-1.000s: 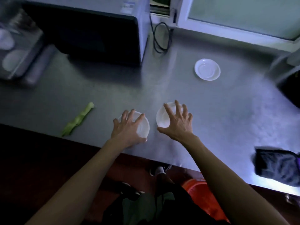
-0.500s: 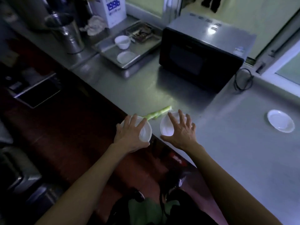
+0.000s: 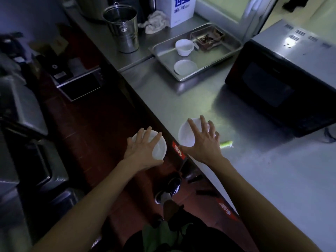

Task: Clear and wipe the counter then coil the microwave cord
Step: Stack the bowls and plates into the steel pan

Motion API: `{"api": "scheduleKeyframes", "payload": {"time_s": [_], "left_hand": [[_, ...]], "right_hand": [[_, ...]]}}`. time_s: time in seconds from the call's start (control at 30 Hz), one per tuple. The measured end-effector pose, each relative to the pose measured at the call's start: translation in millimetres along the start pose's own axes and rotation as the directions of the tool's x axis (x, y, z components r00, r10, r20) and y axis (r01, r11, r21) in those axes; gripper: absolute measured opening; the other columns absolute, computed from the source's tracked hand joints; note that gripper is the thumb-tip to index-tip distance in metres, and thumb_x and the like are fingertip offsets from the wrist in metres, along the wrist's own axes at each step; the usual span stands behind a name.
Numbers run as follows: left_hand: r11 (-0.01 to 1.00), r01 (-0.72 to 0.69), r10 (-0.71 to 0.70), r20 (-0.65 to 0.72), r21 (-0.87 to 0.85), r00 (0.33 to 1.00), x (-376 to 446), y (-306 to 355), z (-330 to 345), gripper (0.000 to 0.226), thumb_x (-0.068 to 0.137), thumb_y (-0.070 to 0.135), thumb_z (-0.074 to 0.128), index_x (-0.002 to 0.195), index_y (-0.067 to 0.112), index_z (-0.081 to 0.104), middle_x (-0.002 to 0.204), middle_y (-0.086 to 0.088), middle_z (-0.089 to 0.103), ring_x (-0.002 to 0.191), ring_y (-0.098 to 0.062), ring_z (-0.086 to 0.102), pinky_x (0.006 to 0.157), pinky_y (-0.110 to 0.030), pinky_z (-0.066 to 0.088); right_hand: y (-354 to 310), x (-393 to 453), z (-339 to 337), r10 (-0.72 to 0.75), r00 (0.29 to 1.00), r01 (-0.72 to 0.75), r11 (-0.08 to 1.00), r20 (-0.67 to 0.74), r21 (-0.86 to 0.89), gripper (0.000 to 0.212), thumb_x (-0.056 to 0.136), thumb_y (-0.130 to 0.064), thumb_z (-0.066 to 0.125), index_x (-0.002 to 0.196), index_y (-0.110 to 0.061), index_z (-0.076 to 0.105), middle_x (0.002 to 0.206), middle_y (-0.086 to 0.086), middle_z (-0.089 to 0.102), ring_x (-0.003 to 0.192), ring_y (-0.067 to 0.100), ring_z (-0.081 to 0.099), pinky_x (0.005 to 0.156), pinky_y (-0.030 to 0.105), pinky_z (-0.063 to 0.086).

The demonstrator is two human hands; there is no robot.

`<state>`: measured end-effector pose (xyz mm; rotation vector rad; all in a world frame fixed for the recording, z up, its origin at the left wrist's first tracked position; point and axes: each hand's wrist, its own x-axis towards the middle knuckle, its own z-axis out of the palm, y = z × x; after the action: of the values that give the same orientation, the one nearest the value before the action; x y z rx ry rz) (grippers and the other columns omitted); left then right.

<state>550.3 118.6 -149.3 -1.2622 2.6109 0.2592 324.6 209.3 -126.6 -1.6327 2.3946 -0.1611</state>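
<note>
The steel counter (image 3: 263, 179) is running diagonally from the far left corner toward the near right, and the microwave (image 3: 283, 73) is sitting toward its far edge with its dark door facing the near edge; its cord is not showing here, so where it is lying cannot be told. Left of the microwave, a metal tray (image 3: 234, 45) is holding a white cup (image 3: 184, 47) and a white plate (image 3: 185, 67), which suggests it is serving as the collecting place for dishes. The left hand (image 3: 140, 151) is gripping a white bowl (image 3: 160, 148) from above with spread fingers, carrying it out past the counter's near edge, over the floor. The right hand (image 3: 203, 142) is likewise grasping a second white bowl (image 3: 185, 135) from above, just inside that edge; both bowls are probably heading for the tray. A green vegetable scrap (image 3: 226, 143) is lying just right of the right hand, its long axis roughly parallel to the microwave's front, waiting to be cleared.
</note>
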Motion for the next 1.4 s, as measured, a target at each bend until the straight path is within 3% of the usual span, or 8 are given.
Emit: {"api": "scheduleKeyframes", "payload": {"time_s": [0.23,0.4,0.83,1.0,1.4], "left_hand": [[0.993,-0.064,0.056,0.086,0.095,0.995,95,-19,-35,0.109,0.063,0.083,0.053,0.152,0.044,0.003,0.162,-0.002,-0.003,0.149,-0.03,-0.003,0.108,-0.062,0.022],[0.993,-0.072,0.066,0.068,0.09,0.995,160,-12,-65,0.109,0.061,0.083,0.052,0.152,0.044,0.004,0.162,-0.001,-0.001,0.148,-0.029,-0.002,0.107,-0.059,0.023],[0.959,-0.267,0.258,0.095,0.097,0.961,271,24,-104,0.108,0.061,0.084,0.05,0.15,0.046,0.001,0.163,0.001,-0.003,0.149,-0.027,-0.002,0.109,-0.061,0.02],[0.924,-0.366,0.361,0.059,0.108,0.93,311,23,-116,0.106,0.064,0.081,0.053,0.151,0.045,0.005,0.162,0.0,0.001,0.148,-0.028,0.001,0.108,-0.061,0.025],[0.879,-0.469,0.463,0.084,0.08,0.882,470,-21,-151,0.111,0.066,0.084,0.053,0.152,0.044,-0.003,0.163,0.002,-0.007,0.149,-0.03,-0.002,0.108,-0.062,0.022]], "right_hand": [[13,99,-3,0.054,0.998,-0.055,0.998,0.037,0.04,0.112,0.066,-0.08,0.066,0.155,-0.039,0.011,0.166,0.007,0.001,0.149,0.045,0.007,0.112,0.067,0.023],[33,145,-15,0.084,0.995,-0.087,0.995,0.046,0.052,0.112,0.065,-0.082,0.064,0.155,-0.04,0.011,0.166,0.006,0.001,0.148,0.043,0.009,0.111,0.066,0.026],[86,180,-31,0.255,0.966,-0.259,0.957,0.046,0.129,0.112,0.069,-0.083,0.061,0.155,-0.043,0.003,0.167,0.001,-0.007,0.15,0.038,0.005,0.115,0.063,0.019],[84,204,-34,0.309,0.95,-0.311,0.938,0.039,0.151,0.112,0.069,-0.083,0.061,0.156,-0.043,0.003,0.167,0.001,-0.007,0.15,0.038,0.005,0.115,0.063,0.019],[53,313,-57,0.456,0.888,-0.459,0.881,0.058,0.111,0.11,0.07,-0.076,0.067,0.156,-0.044,0.006,0.167,-0.002,-0.008,0.15,0.039,0.0,0.112,0.065,0.022]]}}
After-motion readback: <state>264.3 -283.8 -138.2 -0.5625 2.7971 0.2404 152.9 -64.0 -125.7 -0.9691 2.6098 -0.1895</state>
